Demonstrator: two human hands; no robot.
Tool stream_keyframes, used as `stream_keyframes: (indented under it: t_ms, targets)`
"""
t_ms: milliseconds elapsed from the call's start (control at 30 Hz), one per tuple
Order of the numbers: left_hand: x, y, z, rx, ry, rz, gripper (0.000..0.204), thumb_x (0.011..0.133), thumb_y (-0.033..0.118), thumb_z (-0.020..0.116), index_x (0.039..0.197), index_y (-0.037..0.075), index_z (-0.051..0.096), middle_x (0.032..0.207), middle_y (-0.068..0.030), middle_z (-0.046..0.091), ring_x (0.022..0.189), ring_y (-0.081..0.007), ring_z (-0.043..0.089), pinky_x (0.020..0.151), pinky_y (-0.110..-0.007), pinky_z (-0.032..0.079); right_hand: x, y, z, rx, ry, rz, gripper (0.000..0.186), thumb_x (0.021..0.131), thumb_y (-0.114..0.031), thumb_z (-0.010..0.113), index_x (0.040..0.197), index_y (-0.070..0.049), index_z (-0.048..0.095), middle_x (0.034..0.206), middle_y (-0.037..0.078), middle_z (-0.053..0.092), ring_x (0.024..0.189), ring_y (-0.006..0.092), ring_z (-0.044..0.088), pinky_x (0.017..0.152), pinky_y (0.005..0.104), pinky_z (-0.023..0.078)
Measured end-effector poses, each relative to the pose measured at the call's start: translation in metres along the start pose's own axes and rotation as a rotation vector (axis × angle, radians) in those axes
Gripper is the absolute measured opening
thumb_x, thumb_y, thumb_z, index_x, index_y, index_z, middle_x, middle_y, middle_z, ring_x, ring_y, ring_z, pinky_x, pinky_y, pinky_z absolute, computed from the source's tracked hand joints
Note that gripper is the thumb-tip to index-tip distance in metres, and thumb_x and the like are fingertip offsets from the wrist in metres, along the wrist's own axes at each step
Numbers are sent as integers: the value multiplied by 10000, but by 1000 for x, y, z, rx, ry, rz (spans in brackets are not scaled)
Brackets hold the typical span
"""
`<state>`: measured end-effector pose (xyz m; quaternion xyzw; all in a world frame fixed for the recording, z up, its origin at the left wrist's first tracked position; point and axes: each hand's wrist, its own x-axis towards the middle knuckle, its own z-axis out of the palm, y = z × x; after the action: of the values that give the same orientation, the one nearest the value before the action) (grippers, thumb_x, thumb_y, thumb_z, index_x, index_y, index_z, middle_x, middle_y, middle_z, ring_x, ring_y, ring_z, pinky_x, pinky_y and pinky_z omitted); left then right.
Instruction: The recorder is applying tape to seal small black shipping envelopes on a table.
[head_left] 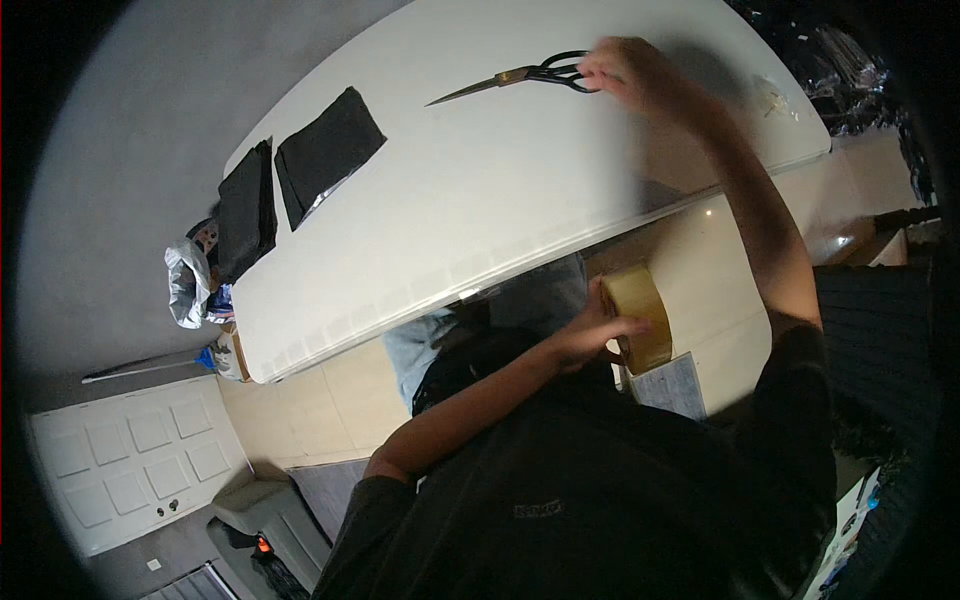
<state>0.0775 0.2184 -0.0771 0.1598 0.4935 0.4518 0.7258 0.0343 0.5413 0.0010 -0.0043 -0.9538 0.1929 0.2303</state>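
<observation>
My left hand [590, 330] grips a wide roll of yellowish tape [647, 310] below the table's front edge. My right hand [625, 75], blurred by motion, is at the black looped handles of large scissors [510, 76] lying on the white table [450, 190]; whether its fingers hold them is unclear. Left of the scissors are a black sheet stack [330, 150] with a shiny edge and a thicker black stack [245, 210] near the table's end.
A silver bag [187, 280] and other items crowd the table's left end. Dark glossy material [840, 75] is at the right. A pale surface [715, 280] and grey square [668, 385] sit below the table edge. A white door [135, 460] and grey seat [265, 510] are lower left.
</observation>
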Motion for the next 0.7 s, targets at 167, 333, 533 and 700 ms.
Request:
stream_keyframes:
  t_ms: [167, 333, 533, 700]
  targets:
    - [3, -6, -3, -9, -9, 10, 1037, 875, 299, 797, 1495, 200, -27, 1497, -234, 272, 1425, -463, 322, 935, -683, 543, 50, 6, 23, -229, -56, -125, 261, 903, -19, 690, 1160, 24, 672, 1103, 168, 696, 1057, 274, 679, 920, 406, 555]
    - [4, -12, -4, -53, -41, 21, 1038, 888, 266, 776, 1541, 260, -31, 1547, -212, 188, 1453, -467, 268, 1010, -689, 496, 59, 22, 16, -77, -334, 93, 397, 741, 57, 717, 1132, 5, 676, 1019, 188, 688, 964, 293, 683, 835, 394, 553]
    - [8, -7, 1, -43, -11, -33, 979, 902, 199, 761, 1525, 257, 9, 1552, -209, 171, 1465, -460, 244, 999, -681, 509, 48, 24, -25, -12, -574, -184, 345, 704, 40, 714, 1039, -21, 654, 844, 95, 678, 721, 235, 639, 669, 377, 509]
    - [4, -7, -3, -53, 14, 1, 976, 901, 179, 753, 1525, 249, 5, 1560, -214, 164, 1472, -470, 232, 1013, -687, 497, 4, -22, -72, -153, -736, 370, 495, 704, -90, 853, 1149, -66, 637, 821, 52, 681, 738, 151, 634, 727, 323, 540]
